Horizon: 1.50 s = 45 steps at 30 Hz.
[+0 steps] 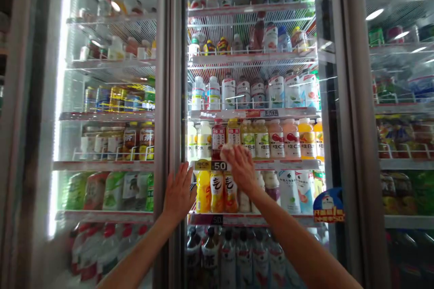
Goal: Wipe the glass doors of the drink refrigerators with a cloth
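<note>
My left hand lies flat with fingers spread against the metal frame at the left side of the middle glass door. At the front of the drinks shelves, my right hand is raised to the door's glass. Its fingers press a crumpled pale cloth, mostly covered by the hand; whether it is fabric or paper is hard to tell. Behind the glass near this hand are a red-labelled bottle, a yellow bottle and a price strip.
Shelves of bottles and cans fill the lit cooler. A left door and a right door flank the middle one. A blue and red sticker is on the lower right of the middle door. Dark-capped bottles stand on the bottom shelf.
</note>
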Tool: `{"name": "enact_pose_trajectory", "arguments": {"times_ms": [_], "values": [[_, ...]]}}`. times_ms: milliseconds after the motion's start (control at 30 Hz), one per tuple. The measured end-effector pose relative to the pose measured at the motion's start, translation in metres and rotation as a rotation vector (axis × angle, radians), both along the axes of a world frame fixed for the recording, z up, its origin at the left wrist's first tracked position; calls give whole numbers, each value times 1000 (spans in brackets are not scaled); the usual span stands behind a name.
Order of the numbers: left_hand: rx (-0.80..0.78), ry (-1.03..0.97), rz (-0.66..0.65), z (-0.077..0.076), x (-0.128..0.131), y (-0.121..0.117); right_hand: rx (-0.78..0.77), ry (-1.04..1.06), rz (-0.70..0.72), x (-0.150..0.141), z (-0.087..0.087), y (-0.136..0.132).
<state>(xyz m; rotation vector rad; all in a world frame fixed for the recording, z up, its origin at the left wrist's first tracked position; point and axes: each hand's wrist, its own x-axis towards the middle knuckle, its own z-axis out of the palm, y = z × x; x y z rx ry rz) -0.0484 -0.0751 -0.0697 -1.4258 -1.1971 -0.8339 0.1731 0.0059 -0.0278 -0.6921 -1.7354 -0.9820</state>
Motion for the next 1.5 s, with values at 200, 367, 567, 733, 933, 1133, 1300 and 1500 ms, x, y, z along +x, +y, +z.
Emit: {"name": "enact_pose_trajectory", "arguments": {"times_ms": [200,367,567,733,933,1133,1300,1500], "values": [[0,-44,1,5,-24,-16,23,-199,57,-45,-1,-8],[19,-72,16,4,-44,-20,71,-311,93,-84,27,-10],[-34,-100,45,-9,-60,-24,24,-158,96,-124,17,-11],[-83,-121,24,-30,-63,-24,88,-598,250,-110,-77,-19],[-87,-136,-40,-38,-54,-19,-23,-109,65,-96,-28,-13],[-128,-110,-39,-54,-48,-24,71,-708,268,-87,-111,-23],[-115,-91,-18,-45,-43,-27,4,-318,133,-91,-69,-14],[-90,-43,-16,-37,-40,-28,54,-533,217,-88,-69,-16]]}}
